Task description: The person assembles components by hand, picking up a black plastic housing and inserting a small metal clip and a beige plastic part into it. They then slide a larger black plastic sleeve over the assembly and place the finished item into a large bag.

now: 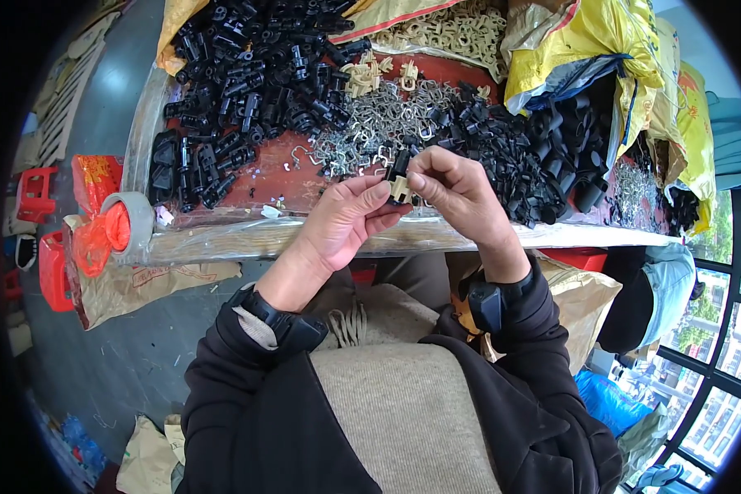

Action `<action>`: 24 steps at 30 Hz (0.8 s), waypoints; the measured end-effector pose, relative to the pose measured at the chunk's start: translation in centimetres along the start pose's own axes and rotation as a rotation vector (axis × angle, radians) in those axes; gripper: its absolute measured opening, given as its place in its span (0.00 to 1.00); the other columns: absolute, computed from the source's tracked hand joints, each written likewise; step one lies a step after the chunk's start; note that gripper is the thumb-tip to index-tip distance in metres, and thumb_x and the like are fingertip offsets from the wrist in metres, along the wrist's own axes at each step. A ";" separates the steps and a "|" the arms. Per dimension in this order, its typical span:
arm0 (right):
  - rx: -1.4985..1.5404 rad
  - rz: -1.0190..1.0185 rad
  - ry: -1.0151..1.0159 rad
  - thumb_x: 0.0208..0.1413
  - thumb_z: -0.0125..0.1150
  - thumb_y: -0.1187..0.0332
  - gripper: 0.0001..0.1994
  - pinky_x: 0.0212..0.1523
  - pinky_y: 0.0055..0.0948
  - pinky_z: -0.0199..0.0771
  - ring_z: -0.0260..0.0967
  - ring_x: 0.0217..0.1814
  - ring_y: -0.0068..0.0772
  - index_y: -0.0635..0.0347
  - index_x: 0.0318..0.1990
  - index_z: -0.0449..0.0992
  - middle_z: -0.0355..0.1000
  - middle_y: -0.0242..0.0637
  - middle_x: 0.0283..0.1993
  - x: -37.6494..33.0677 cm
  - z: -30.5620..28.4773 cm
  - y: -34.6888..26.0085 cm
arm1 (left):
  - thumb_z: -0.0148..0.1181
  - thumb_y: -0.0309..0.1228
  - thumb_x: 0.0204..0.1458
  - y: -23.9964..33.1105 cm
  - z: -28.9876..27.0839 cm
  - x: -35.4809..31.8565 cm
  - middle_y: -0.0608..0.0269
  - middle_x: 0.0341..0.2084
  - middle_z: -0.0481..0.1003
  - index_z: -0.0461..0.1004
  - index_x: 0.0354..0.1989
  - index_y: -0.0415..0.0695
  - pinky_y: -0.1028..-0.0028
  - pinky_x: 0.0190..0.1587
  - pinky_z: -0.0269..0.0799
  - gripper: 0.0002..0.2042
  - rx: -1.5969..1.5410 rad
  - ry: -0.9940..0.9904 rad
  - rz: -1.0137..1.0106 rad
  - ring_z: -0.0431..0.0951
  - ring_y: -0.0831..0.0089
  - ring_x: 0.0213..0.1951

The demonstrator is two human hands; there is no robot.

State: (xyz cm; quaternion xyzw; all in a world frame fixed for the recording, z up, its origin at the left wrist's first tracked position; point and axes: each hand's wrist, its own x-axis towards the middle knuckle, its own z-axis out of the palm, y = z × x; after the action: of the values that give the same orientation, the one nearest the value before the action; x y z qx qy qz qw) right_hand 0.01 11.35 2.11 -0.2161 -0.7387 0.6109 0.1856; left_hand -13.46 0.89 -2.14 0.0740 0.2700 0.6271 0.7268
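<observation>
Above the near edge of the table, my hands meet over a small assembly. My left hand (343, 216) is closed on a black plastic part (400, 161), thumb and fingers pinching it from the left. A beige plastic clip (401, 190) sits against the lower end of that black part. From the right, my right hand (467, 196) pinches, thumb and forefinger pressed together at the clip; how much of the clip lies between them is hidden. Just beyond my hands lies a heap of bent metal wire pieces (362, 136).
Black cylindrical parts (239, 90) are heaped at left, flat black pieces (510, 165) at right. Beige clips (453, 37) lie at the back beside a yellow sack (589, 49). A grey tape ring (140, 222) with a red bag hangs at the table's left corner. Red stools (53, 272) stand left.
</observation>
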 end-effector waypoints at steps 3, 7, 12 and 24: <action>-0.017 0.029 0.083 0.49 0.52 0.72 0.05 0.25 0.13 0.57 0.54 0.25 0.11 0.64 0.27 0.65 0.61 0.26 0.25 -0.7 0.8 0.3 | 0.53 0.27 0.45 -0.5 0.3 -0.3 0.63 0.31 0.72 0.69 0.36 0.40 0.78 0.37 0.70 0.09 0.021 0.009 0.008 0.73 0.71 0.34; 0.024 0.022 0.189 0.48 0.53 0.71 0.06 0.25 0.11 0.56 0.53 0.25 0.10 0.63 0.27 0.65 0.60 0.24 0.25 -1.7 1.4 1.9 | 0.52 0.27 0.46 -0.7 1.0 -0.7 0.61 0.30 0.72 0.69 0.36 0.39 0.79 0.35 0.71 0.09 0.112 0.055 0.000 0.74 0.69 0.33; 0.204 0.069 0.090 0.47 0.55 0.73 0.04 0.24 0.12 0.58 0.55 0.26 0.09 0.63 0.27 0.67 0.60 0.24 0.23 -1.6 0.3 3.0 | 0.52 0.26 0.45 -0.8 0.4 -0.6 0.59 0.29 0.72 0.69 0.35 0.37 0.81 0.32 0.72 0.09 0.196 0.061 -0.035 0.74 0.69 0.33; -1.256 -0.147 0.440 0.40 0.57 0.68 0.08 0.25 0.30 0.65 0.65 0.26 0.42 0.59 0.29 0.68 0.67 0.40 0.26 5.9 -6.0 7.9 | 0.51 0.28 0.44 0.8 -0.7 0.8 0.58 0.27 0.72 0.69 0.34 0.36 0.82 0.31 0.71 0.09 0.240 0.108 -0.013 0.74 0.73 0.29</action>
State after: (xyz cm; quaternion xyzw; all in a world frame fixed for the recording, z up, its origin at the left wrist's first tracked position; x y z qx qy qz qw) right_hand -0.97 20.73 -4.53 -0.3517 -0.9118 -0.0079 0.2120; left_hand -14.39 1.65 -2.59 0.1248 0.3822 0.5886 0.7014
